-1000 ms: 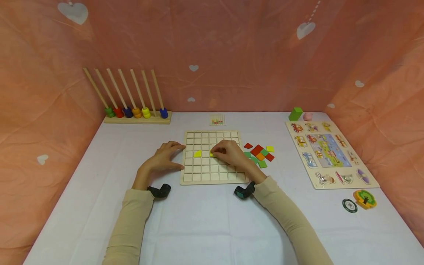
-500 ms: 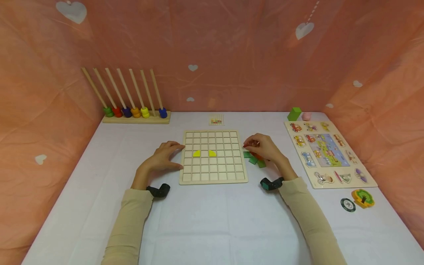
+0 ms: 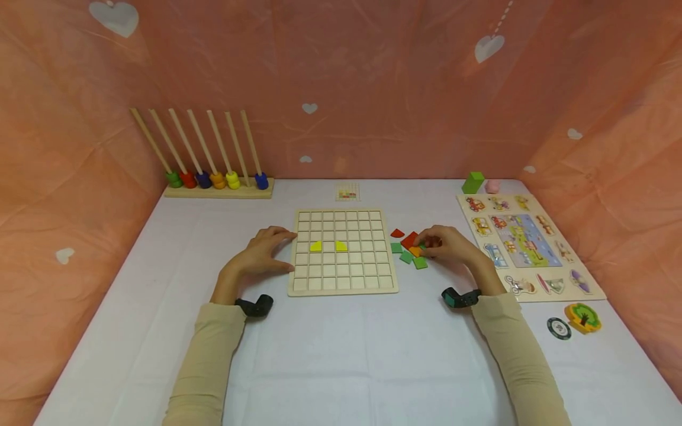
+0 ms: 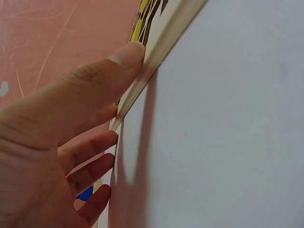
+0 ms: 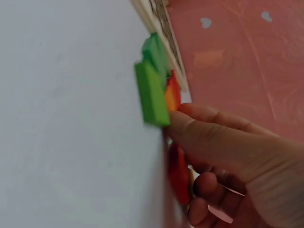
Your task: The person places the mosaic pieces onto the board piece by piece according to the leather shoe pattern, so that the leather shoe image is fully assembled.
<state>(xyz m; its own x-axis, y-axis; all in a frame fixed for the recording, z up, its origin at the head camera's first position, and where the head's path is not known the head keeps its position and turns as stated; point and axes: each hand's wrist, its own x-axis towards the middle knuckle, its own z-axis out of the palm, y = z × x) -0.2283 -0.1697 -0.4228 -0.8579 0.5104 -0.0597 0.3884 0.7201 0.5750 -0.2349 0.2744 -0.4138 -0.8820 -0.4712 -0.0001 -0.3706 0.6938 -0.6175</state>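
Observation:
A square wooden grid board (image 3: 343, 281) lies mid-table with two yellow quarter-round tiles (image 3: 316, 247) set in its cells. My left hand (image 3: 258, 254) rests against the board's left edge, fingers spread and fairly straight, the thumb (image 4: 126, 54) touching the rim in the left wrist view. My right hand (image 3: 450, 245) is over the loose tiles right of the board. Its thumb and index fingertips come down around a small green tile by the orange tile (image 3: 415, 251); whether they pinch it is hidden. Near them lie a red tile (image 3: 409, 239), a red quarter-round tile (image 3: 396, 234) and green tiles (image 3: 420, 262).
A peg abacus (image 3: 218, 192) stands at back left. Behind the board lies a small pattern card (image 3: 348, 191). On the right are a picture puzzle (image 3: 533, 290), a green block (image 3: 473, 183), a pink piece (image 3: 492, 187), a round chip (image 3: 559, 328) and a tree piece (image 3: 583, 318).
My right hand has left the second yellow tile in the board and moved right, past the red quarter-round tile, to the loose tiles. My left hand has stayed at the board's edge.

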